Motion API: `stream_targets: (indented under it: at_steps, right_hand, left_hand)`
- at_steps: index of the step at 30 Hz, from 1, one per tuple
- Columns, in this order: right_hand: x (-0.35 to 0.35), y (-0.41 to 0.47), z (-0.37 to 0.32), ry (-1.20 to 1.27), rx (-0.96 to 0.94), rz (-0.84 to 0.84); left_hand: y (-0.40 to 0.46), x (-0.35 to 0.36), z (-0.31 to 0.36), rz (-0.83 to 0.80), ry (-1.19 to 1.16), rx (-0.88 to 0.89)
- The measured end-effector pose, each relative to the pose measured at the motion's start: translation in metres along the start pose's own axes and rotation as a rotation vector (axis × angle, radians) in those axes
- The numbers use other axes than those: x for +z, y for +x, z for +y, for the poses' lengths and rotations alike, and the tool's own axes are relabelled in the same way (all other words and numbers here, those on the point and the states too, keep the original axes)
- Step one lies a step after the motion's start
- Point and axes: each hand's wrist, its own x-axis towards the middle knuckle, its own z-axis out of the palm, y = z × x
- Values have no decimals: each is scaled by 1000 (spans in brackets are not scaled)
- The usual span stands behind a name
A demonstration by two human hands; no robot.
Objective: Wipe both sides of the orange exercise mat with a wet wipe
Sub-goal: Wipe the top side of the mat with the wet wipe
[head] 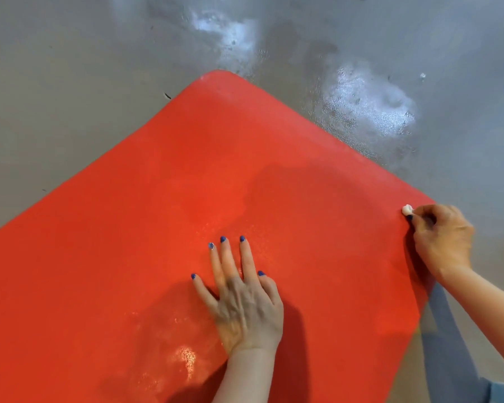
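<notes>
From the head view, the orange exercise mat (163, 216) is lying flat on the grey floor (70, 82), running diagonally from lower left toward a rounded corner at upper centre, directly under and ahead of me. My left hand (242, 301) is pressing palm-down near the mat's middle, fingers straight and spread, holding nothing. My right hand (441, 242) is sitting at the mat's right edge, nearer that border, its fingers curled and pinching a balled white wet wipe (407, 209) against the surface. The hands are well apart. I judge the coming stroke depends on the right hand sweeping inward from this edge while the left is anchoring the mat.
</notes>
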Motion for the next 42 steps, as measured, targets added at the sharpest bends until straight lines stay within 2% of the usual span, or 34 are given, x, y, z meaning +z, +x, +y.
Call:
stream_targets:
  at_steps: [9,15,19,22,25,27,29,32,34,37,39,40,42]
  right_hand:
    - [10,-9,-7,37,39,76]
    - [15,-76,-29,141,-388,-35]
    - [3,-55,-4,142,-560,-116]
    - [-12,-43,14,85,-496,-97]
    - [-7,-56,-6,95,-398,-58]
    - [13,-70,-44,158,-471,-119]
    - [32,-89,-83,225,-639,-250]
    - [33,-92,-89,265,-753,-385]
    - [19,-74,-58,203,-717,-347]
    - [-8,-45,-15,79,-377,-168]
    - [-6,-47,-20,42,-203,-87]
    - [3,-55,-34,51,-198,-71]
    - [23,-79,-75,115,-370,-125]
  left_hand:
    - [3,6,2,-43,31,33]
    - [3,6,2,-41,53,36]
    - [2,6,1,-39,53,35]
    - [3,6,2,-52,47,42]
    - [4,6,2,-51,40,43]
    - [4,7,2,-51,45,36]
    - [3,6,2,-65,54,28]
    - [2,5,2,-66,45,14]
    - [3,5,3,-57,38,16]
    - [3,6,4,-53,34,15]
    - [3,6,4,-48,30,12]
    - [3,6,4,-47,28,12]
    - [3,6,4,-49,26,12]
